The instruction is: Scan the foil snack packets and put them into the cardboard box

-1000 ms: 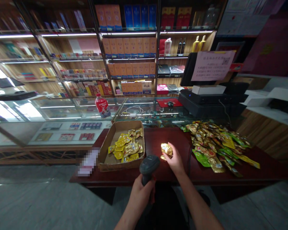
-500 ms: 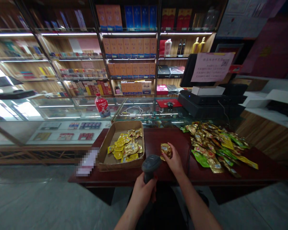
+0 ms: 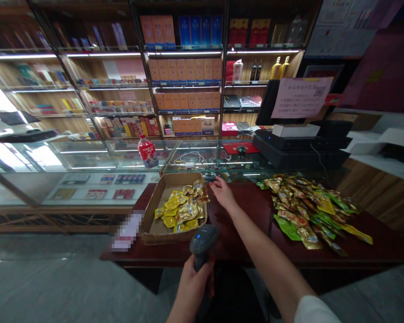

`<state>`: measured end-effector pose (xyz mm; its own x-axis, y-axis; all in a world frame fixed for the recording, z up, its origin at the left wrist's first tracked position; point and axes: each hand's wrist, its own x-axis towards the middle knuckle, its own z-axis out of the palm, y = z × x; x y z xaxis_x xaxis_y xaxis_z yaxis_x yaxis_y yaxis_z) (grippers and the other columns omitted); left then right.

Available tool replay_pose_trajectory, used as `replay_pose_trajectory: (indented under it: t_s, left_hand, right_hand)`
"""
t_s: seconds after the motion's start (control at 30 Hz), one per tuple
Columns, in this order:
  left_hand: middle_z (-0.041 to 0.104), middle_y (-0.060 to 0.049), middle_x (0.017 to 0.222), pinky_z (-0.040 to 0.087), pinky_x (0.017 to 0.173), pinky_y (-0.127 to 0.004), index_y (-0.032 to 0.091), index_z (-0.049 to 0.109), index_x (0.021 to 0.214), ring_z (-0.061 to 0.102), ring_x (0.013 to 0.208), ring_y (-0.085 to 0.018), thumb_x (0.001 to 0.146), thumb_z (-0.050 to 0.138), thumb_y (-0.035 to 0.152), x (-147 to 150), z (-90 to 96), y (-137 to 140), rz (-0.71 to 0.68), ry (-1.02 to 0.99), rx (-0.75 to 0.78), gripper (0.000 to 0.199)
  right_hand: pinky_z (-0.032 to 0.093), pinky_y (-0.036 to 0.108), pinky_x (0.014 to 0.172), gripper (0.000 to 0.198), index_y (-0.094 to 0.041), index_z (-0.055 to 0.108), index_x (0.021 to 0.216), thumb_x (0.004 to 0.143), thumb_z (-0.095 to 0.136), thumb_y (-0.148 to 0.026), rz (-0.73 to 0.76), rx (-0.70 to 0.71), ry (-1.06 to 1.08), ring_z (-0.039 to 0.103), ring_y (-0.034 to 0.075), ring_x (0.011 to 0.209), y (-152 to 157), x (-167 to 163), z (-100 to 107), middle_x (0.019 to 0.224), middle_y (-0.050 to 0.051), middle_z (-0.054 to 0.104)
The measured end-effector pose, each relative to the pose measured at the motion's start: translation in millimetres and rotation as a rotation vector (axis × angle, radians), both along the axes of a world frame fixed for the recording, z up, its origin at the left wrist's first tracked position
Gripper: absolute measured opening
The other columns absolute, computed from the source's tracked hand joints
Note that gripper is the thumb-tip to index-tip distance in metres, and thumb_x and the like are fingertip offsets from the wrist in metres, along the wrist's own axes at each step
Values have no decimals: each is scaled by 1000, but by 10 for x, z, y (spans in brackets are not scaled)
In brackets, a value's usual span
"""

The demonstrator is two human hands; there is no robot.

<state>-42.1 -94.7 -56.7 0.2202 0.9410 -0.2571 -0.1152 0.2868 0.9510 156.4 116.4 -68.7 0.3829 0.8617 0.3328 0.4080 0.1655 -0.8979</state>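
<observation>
My left hand (image 3: 195, 280) is wrapped round the handle of a dark barcode scanner (image 3: 204, 240), whose head shows a small blue light. Beside the right wall of a cardboard box (image 3: 151, 237), my right hand (image 3: 222, 193) is open, fingers apart, holding nothing. A gold snack packet (image 3: 201, 191) lies at the box's right edge, just left of those fingertips. Inside the box are several yellow packets (image 3: 175, 200) and gold packets (image 3: 187, 211). Over to the right, a heap of gold, green and yellow snack packets (image 3: 299, 208) covers part of the dark red table (image 3: 244, 242).
Behind the table runs a glass counter (image 3: 212, 157) with a white cable (image 3: 191, 158), a red drink bottle (image 3: 147, 152) and a mouse on a red mat (image 3: 230, 147). A monitor (image 3: 267, 103) stands above a black cash drawer (image 3: 289, 150). Shelves of boxes line the back wall.
My right hand has moved left and away from me to the box and let go of the gold packet, now at the box's edge. The scanner has shifted slightly left and lower.
</observation>
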Motion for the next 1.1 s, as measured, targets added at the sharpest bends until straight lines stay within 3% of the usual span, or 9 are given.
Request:
replay_pose_trajectory:
  t_s: [0.1, 0.17, 0.3, 0.43, 0.6, 0.73, 0.87, 1.0, 1.1]
  left_hand:
    - [54, 6, 48, 33, 31, -19, 18, 57, 80, 45, 31, -9, 73, 76, 50, -11, 7, 12, -22, 0, -11, 38]
    - [53, 6, 48, 33, 32, -19, 18, 57, 80, 45, 31, -9, 73, 76, 52, -14, -30, 29, -36, -2, -21, 40]
    - [51, 7, 46, 33, 32, -18, 18, 56, 78, 43, 31, -8, 72, 77, 57, -14, -154, 91, -37, -10, -32, 45]
    - [50, 7, 43, 34, 33, -18, 17, 58, 78, 42, 31, -8, 70, 78, 62, -16, -208, 151, -44, 15, -37, 50]
    - [52, 6, 48, 34, 33, -18, 17, 58, 80, 44, 32, -8, 69, 79, 59, 12, -97, 101, -21, 21, -56, 48]
    - [51, 7, 46, 36, 33, -19, 17, 59, 81, 44, 33, -9, 71, 78, 55, 55, -58, -6, -30, 25, -65, 43]
    - [51, 7, 45, 35, 31, -20, 18, 59, 82, 41, 31, -9, 69, 77, 56, 65, -125, -81, -59, 9, -56, 45]
    - [49, 8, 43, 32, 28, -20, 19, 56, 80, 39, 29, -9, 64, 77, 56, 39, -171, -124, -38, 15, -63, 45]
    - [50, 8, 44, 32, 28, -19, 19, 56, 81, 39, 29, -8, 65, 76, 54, 14, -166, -162, -8, 0, -56, 44]
  right_hand:
    - [52, 37, 99, 43, -19, 61, 133, 96, 52, -40, -217, -169, -291, 68, 23, 112, 78, 351, 38, 128, 13, 68]
    - [42, 47, 110, 43, -11, 64, 130, 96, 51, -34, -326, -286, -346, 56, 32, 129, 6, 696, -61, 135, 22, 61]
    - [31, 66, 110, 53, 6, 61, 130, 93, 53, -32, -489, -555, -441, 30, 49, 144, -119, 1279, -311, 153, 36, 37]
    - [33, 61, 111, 60, 9, 54, 138, 95, 49, -33, -511, -694, -512, 32, 46, 143, -43, 1553, -381, 159, 32, 33]
    - [33, 56, 109, 62, 4, 52, 142, 96, 49, -38, -468, -742, -631, 43, 41, 137, -198, 1320, -379, 158, 29, 37]
    - [23, 61, 111, 59, 0, 59, 137, 96, 50, -41, -312, -611, -909, 50, 42, 129, -852, 607, -490, 155, 31, 41]
    - [25, 60, 110, 45, -11, 69, 125, 98, 49, -40, -216, -485, -977, 59, 37, 118, -1498, 62, -454, 146, 26, 55]
    - [37, 46, 103, 33, -19, 73, 112, 97, 44, -21, -110, -425, -961, 60, 29, 117, -1494, 209, -190, 125, 16, 70]
    - [35, 44, 109, 53, -18, 61, 137, 87, 47, -7, 102, -466, -966, 40, 28, 143, -1244, 554, -62, 153, 14, 52]
